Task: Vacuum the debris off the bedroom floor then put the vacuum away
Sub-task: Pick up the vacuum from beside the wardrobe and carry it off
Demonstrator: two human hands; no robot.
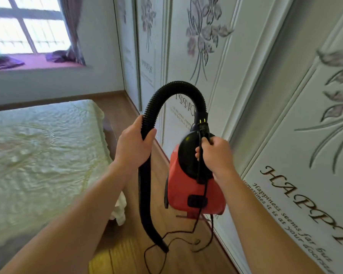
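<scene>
Vacuum point(188, 186), red body with black top, is held off the floor at centre frame, just beside the white wardrobe doors point(285, 119) on the right. Right hand point(216, 155) is wrapped round its black handle, fingers curled tight, with the black cord point(205, 191) caught under them. The cord trails down to the wooden floor point(127, 254) in loose loops. Left hand point(134, 144), left of centre, has fingers and thumb clamped round the black hose point(176, 89). The hose arches over the vacuum's top and hangs down — open end low by the floor; touching or not, cannot tell. Bed point(38, 155) at left, window point(18, 28) upper left.
</scene>
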